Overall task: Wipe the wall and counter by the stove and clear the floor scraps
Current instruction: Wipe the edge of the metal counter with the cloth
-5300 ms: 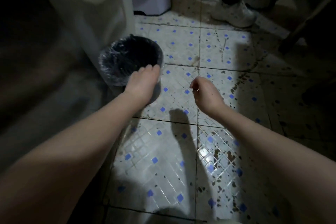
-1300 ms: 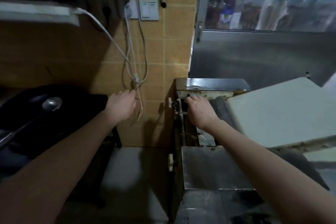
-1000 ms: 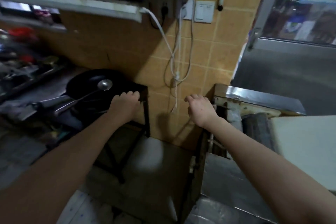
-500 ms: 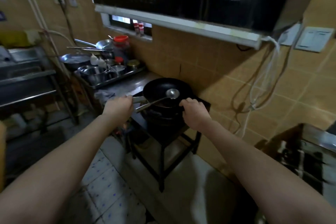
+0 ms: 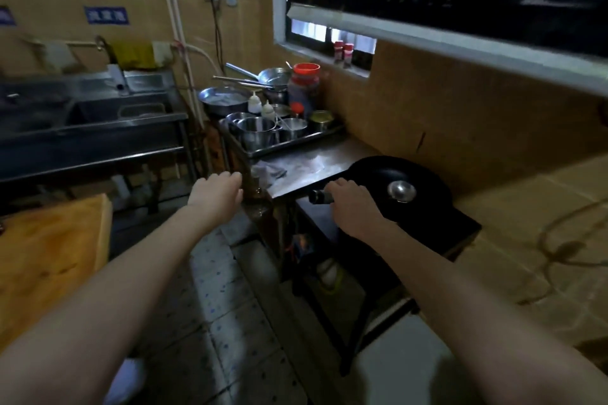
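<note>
A black wok [image 5: 427, 181] with a steel ladle [image 5: 401, 191] in it sits on the dark stove stand [image 5: 460, 227]. Left of it is the steel counter [image 5: 332, 161] with a crumpled pale cloth or sheet [image 5: 283, 169] on it. The tan tiled wall [image 5: 460, 115] runs behind both. My right hand [image 5: 353, 204] lies palm down over the wok's handle, fingers curled; whether it grips is hidden. My left hand [image 5: 217, 194] hovers in the air before the counter's corner, holding nothing. The tiled floor [image 5: 223, 306] is dim; I make out no scraps.
A tray of steel cups [image 5: 263, 135], squeeze bottles, pans and a red-lidded jar [image 5: 304, 85] crowd the counter's far end. A steel sink [image 5: 82, 115] stands at the left, a wooden board [image 5: 46, 253] near left, a range hood [image 5: 460, 10] overhead.
My view swung up from the floor bin, across the wall sockets, left to the stove. Both hands came forward; the right one now covers the wok handle.
</note>
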Action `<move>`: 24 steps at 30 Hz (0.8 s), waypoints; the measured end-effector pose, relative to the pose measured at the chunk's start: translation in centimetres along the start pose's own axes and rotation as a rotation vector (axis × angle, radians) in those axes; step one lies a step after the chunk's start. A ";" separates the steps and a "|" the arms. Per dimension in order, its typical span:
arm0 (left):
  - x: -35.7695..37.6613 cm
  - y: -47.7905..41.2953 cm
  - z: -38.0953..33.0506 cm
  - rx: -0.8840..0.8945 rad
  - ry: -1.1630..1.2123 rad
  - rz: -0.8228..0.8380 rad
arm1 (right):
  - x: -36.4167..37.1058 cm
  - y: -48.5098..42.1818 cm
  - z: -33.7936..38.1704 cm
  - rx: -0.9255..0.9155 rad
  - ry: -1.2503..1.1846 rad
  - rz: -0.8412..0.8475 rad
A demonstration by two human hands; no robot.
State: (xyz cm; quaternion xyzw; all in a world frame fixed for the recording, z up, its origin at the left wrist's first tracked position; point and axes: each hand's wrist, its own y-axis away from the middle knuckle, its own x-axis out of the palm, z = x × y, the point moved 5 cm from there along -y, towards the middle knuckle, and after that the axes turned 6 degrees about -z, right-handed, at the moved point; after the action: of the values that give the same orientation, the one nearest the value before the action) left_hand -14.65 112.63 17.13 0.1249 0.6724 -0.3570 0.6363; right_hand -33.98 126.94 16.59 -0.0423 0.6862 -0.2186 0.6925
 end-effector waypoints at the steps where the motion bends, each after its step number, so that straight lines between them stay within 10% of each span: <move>1: 0.3 -0.2 1.1 -0.011 0.001 0.004 | 0.7 -0.9 0.9 -0.015 -0.024 0.003; 24: 13.7 -18.0 13.8 -0.125 -0.039 0.130 | 20.3 -25.2 2.0 -0.052 -0.218 0.182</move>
State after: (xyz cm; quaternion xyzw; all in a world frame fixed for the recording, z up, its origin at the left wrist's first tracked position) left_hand -17.45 87.01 10.92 0.1212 0.6713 -0.2748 0.6777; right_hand -38.93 96.43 6.79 -0.0214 0.6135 -0.1312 0.7784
